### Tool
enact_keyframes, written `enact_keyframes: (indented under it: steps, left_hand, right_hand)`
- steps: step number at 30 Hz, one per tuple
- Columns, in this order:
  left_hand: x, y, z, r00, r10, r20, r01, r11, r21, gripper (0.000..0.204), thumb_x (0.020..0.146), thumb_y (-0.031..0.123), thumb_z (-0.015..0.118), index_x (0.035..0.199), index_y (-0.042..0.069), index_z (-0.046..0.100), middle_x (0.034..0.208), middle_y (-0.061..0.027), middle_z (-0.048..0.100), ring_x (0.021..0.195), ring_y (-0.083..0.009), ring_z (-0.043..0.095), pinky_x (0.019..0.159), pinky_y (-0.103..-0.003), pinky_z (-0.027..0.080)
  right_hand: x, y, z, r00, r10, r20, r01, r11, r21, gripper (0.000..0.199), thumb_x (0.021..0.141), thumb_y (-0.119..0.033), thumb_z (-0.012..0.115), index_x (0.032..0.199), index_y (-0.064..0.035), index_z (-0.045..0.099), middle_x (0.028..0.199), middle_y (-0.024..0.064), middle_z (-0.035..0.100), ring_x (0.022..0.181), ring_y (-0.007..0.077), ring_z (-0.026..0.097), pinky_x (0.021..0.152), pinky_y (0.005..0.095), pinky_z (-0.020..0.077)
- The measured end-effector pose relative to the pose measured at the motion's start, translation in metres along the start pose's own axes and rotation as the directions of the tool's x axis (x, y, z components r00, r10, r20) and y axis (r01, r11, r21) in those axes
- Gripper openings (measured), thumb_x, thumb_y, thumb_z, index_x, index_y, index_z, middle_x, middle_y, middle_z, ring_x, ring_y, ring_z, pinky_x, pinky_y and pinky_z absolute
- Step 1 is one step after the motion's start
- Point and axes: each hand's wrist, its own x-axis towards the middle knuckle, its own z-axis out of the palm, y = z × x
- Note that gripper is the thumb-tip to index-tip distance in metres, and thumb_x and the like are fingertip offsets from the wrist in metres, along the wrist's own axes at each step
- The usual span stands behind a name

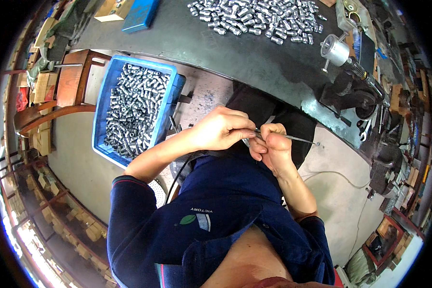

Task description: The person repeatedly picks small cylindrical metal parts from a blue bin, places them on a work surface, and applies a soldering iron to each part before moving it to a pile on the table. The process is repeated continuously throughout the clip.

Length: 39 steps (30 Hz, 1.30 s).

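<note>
Both my hands meet above my lap, in front of the dark workbench edge. My left hand (224, 129) is closed in a pinch, thumb against fingers, and what lies between the fingertips is mostly hidden. Touching it, my right hand (275, 146) curls its fingers around a thin metal rod tool (300, 139). The rod runs from the left fingertips out past the right hand, ending in a small tip on the right. A bit of shiny metal shows below the left fingertips, too small to name.
A blue plastic crate (100, 115) full of metal fittings (134, 105) stands at the left. More fittings (259, 19) lie heaped on the workbench (192, 45). A bench-mounted device with a round metal head (335, 50) sits at the right, beside a wrench (366, 129). A wooden chair (73, 79) stands far left.
</note>
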Motion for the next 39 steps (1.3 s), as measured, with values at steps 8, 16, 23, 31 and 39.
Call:
enact_keyframes:
  steps: [8,16,23,31,39]
  left_hand:
    - [-0.002,0.002,-0.007,0.992,-0.115,0.046,0.124,0.926,-0.358,0.009,0.077,-0.004,0.063,0.086,-0.005,0.065,0.072,-0.0122,0.065,0.063,-0.0165,0.064,0.057,-0.026,0.050]
    - [-0.003,-0.019,-0.021,0.912,-0.383,-0.147,0.146,0.637,-0.757,0.011,0.085,0.001,0.059,0.091,-0.007,0.060,0.073,-0.0154,0.064,0.067,-0.0216,0.065,0.064,-0.031,0.054]
    - [-0.012,-0.015,-0.006,0.888,-0.455,-0.059,0.334,0.729,-0.598,0.014,0.086,0.000,0.056,0.098,-0.006,0.060,0.076,-0.0123,0.064,0.068,-0.0169,0.064,0.063,-0.027,0.054]
    - [0.001,-0.024,0.022,0.942,-0.336,0.018,0.233,0.614,-0.755,0.014,0.086,0.004,0.059,0.092,-0.009,0.062,0.074,-0.0119,0.064,0.067,-0.0148,0.063,0.061,-0.027,0.053]
    - [-0.019,-0.032,0.012,0.911,-0.397,0.110,0.170,0.120,-0.978,0.015,0.086,0.004,0.056,0.096,-0.007,0.059,0.079,-0.0180,0.065,0.073,-0.0249,0.067,0.067,-0.032,0.055]
  right_hand:
    - [0.000,-0.004,0.001,0.998,0.062,0.008,-0.063,0.993,0.096,0.026,0.063,-0.013,0.049,0.050,-0.0116,0.027,0.047,-0.0002,0.025,0.043,0.0114,0.029,0.037,0.0274,0.0291]
    - [-0.002,-0.010,-0.006,0.997,-0.080,-0.012,0.080,0.997,0.015,0.028,0.067,-0.012,0.049,0.050,-0.0106,0.027,0.046,0.0017,0.027,0.043,0.0116,0.029,0.038,0.0283,0.0311]
    - [0.004,0.002,-0.003,0.978,-0.205,-0.043,0.194,0.963,-0.189,0.031,0.073,-0.014,0.050,0.053,-0.0120,0.026,0.049,0.0000,0.027,0.046,0.0107,0.029,0.038,0.0265,0.0307]
    - [0.006,0.004,-0.008,0.987,-0.120,-0.111,0.107,0.988,-0.112,0.032,0.072,-0.016,0.050,0.053,-0.0127,0.025,0.049,-0.0011,0.028,0.044,0.0096,0.027,0.037,0.0252,0.0306]
    - [0.007,0.002,0.000,0.995,-0.095,0.036,0.100,0.978,-0.185,0.041,0.073,-0.024,0.056,0.053,-0.0121,0.023,0.049,-0.0015,0.023,0.044,0.0102,0.026,0.038,0.0251,0.0281]
